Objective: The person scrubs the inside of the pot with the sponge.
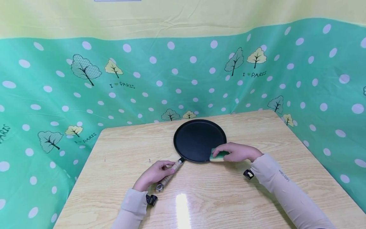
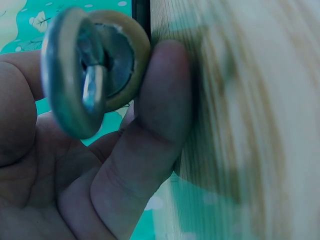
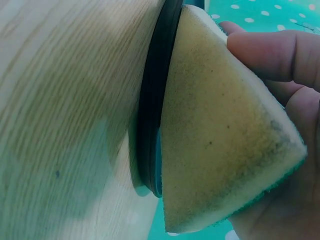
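A round, flat black frying pan (image 1: pixel 197 138) lies on the wooden table with its handle (image 1: pixel 171 175) pointing toward me and to the left. My left hand (image 1: pixel 153 174) holds that handle, with fingers and thumb on either side of it. The left wrist view shows the metal ring (image 2: pixel 54 85) at the handle's end, close to the palm. At the pan's near right edge, my right hand (image 1: pixel 236 152) grips a green and yellow sponge (image 1: pixel 218 158). Seen from the right wrist, the sponge's yellow side (image 3: pixel 220 130) has dark smudges and sits against the pan's rim (image 3: pixel 152 110).
The light wooden table (image 1: pixel 128 140) reaches back to a green and yellow curtain (image 1: pixel 177 63) with white dots and trees. The curtain also hangs along the left and right sides. A bright reflection shows near the table's front.
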